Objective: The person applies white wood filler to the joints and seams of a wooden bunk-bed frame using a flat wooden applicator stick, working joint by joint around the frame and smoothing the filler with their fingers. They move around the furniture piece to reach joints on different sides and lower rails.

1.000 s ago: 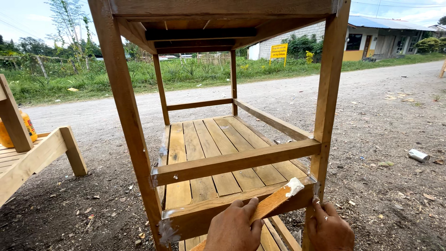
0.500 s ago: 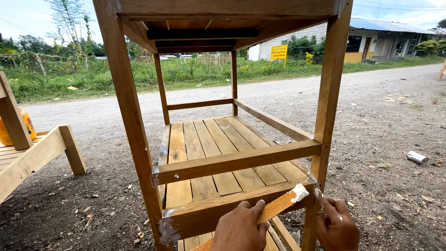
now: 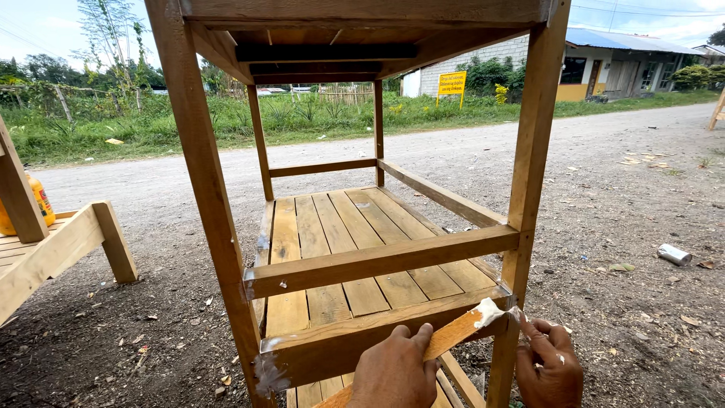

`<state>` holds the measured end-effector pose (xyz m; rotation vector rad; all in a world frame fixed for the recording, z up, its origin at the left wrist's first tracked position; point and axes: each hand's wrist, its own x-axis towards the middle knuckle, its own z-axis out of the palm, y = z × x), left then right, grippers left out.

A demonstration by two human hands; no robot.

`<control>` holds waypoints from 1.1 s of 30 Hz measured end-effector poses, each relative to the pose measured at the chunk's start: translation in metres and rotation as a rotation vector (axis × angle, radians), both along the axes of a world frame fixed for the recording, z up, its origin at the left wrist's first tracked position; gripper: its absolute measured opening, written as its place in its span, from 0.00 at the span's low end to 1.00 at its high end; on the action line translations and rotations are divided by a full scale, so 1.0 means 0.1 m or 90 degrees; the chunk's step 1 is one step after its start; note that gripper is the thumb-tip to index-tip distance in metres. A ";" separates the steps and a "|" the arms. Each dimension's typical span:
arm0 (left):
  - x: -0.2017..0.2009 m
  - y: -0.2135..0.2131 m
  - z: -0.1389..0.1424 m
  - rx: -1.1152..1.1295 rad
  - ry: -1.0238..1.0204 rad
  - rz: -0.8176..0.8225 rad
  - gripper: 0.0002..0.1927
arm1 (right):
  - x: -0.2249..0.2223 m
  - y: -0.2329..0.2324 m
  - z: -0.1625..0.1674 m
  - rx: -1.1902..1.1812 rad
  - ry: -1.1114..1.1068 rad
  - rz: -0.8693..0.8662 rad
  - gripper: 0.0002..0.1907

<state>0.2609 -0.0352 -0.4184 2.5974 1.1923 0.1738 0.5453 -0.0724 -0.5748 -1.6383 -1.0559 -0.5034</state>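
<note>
Hands point(image 3: 468, 370) press putty stick point(image 3: 453, 336) against rack point(image 3: 377, 261); yellow sign point(image 3: 451, 82) behind.

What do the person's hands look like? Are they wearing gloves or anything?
No gloves. Both hands are bare, and no sleeves, rings or watch show. The left hand looks clean. The right hand has small white smears of paste on its fingers and knuckles.

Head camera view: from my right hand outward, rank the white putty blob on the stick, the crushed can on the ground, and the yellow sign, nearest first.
From the right hand:
1. White putty blob, just up-left, on the wooden stick.
2. Crushed can, on the gravel to the right.
3. Yellow sign, far back across the road.
</note>
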 end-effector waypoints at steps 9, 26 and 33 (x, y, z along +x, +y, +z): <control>-0.02 -0.02 0.04 -0.029 0.013 0.009 0.32 | 0.15 0.11 -0.18 -0.230 0.118 -0.083 0.27; -0.07 0.03 0.02 -0.013 -0.015 0.008 0.31 | 0.09 0.15 -0.16 -0.540 -0.221 -0.274 0.35; -0.10 0.03 0.03 -0.025 -0.005 0.012 0.31 | 0.03 0.23 -0.22 -0.502 -0.187 -0.255 0.36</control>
